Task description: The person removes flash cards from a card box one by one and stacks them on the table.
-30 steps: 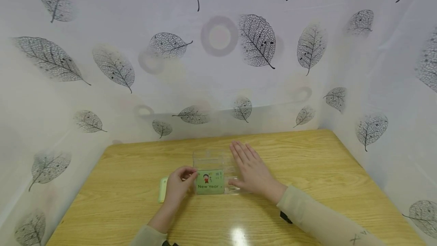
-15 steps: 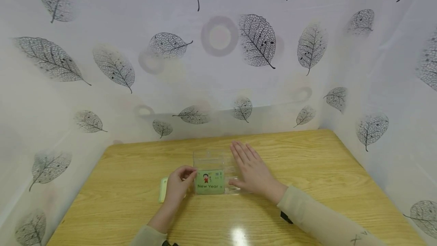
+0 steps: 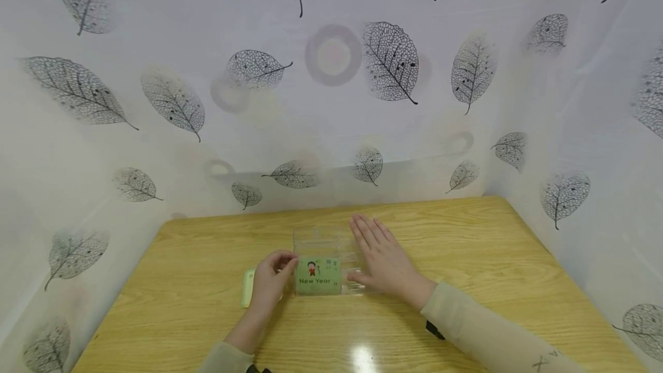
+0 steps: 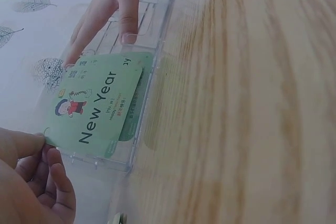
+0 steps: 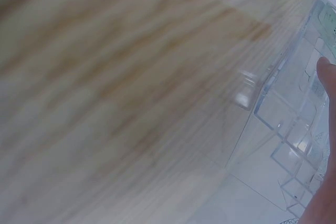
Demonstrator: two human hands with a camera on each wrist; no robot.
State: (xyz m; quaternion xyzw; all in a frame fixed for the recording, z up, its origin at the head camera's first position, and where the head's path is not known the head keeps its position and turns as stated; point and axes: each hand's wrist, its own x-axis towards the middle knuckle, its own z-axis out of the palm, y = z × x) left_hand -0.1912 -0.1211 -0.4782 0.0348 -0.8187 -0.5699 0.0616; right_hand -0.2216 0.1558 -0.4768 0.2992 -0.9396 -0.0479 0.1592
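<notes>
A clear plastic case (image 3: 316,236) lies on the table in front of me. Over its left part is a green card (image 3: 322,288) printed "New Year" with a small cartoon figure. My left hand (image 3: 270,282) pinches this card's left corner between thumb and fingers. In the left wrist view the card (image 4: 92,111) sits askew over another green card (image 4: 137,106) inside the case. My right hand (image 3: 387,262) rests with fingers extended over the case's right part, which has clear compartments; its thumb (image 5: 326,76) shows beside them in the right wrist view.
A yellow-green card (image 3: 247,291) with a hole near its corner lies left of the case, partly behind my left hand. The wood-grain table (image 3: 456,235) ends at a pale leaf-print curtain (image 3: 321,125) around its back and sides.
The "New Year" card has shifted slightly left along with the left hand's fingertips. The right hand has stayed in place.
</notes>
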